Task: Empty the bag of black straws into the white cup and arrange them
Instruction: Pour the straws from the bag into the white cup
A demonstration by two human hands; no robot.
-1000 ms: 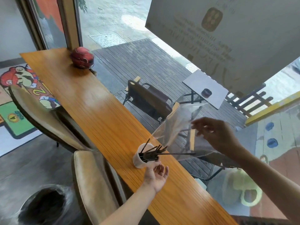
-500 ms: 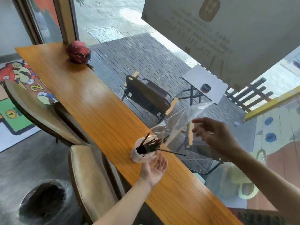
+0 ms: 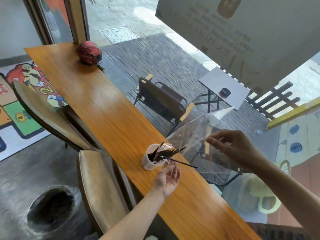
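Straws (image 3: 160, 154) mostly in white cup (image 3: 152, 160), unarranged; right hand (image 3: 232, 148) pinches tilted bag (image 3: 199, 135); left hand (image 3: 168, 179) open, empty.

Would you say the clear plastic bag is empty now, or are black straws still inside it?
Nearly empty: the clear plastic bag, held up by the right hand, looks see-through, with black straws bunched at the white cup.
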